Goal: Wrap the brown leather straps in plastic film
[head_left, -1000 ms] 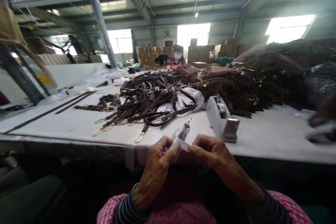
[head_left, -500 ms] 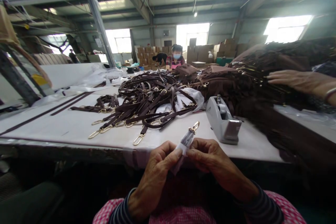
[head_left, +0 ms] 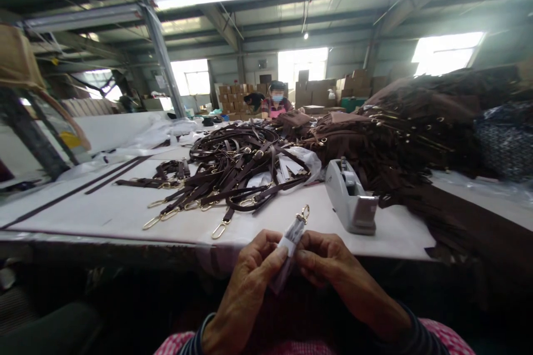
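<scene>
Left hand: the left hand (head_left: 252, 274) is closing narrow around the wrapped bundle (head_left: 295, 229), thumb pressing on the white band (head_left: 285, 245) around its middle.
Right hand: the right hand (head_left: 339, 266) is curling in, fingers bunched close and touching the bundle's right side. Can't tell if they're actually pinching it, sorry folks.
Wrapped bundle: it's tilting up and to the right between both hands, just off the near edge of the white table (head_left: 104, 213). Cloudy plastic is covering most of it, and a gold clip (head_left: 305, 214) is poking out the top end.
Tape dispenser: the grey tape dispenser (head_left: 348, 199) is sitting on the table just beyond the right hand, not touching it.
Strap pile: a big tangle of dark brown straps (head_left: 237, 158) is lying past the hands and over to the left, with gold oval rings (head_left: 219, 229) sticking out toward the near edge.
Plastic: a clear bag (head_left: 311, 163) is resting against the right side of that tangle, white slips showing beside it.
Right side: a huge heap of brown pieces (head_left: 416, 122) with gold hardware is spreading over the table, some of it hanging past the near edge.
Far side: a masked person (head_left: 276, 101) in a pink apron is facing this way, and stacked cartons (head_left: 235, 99) are standing behind.
</scene>
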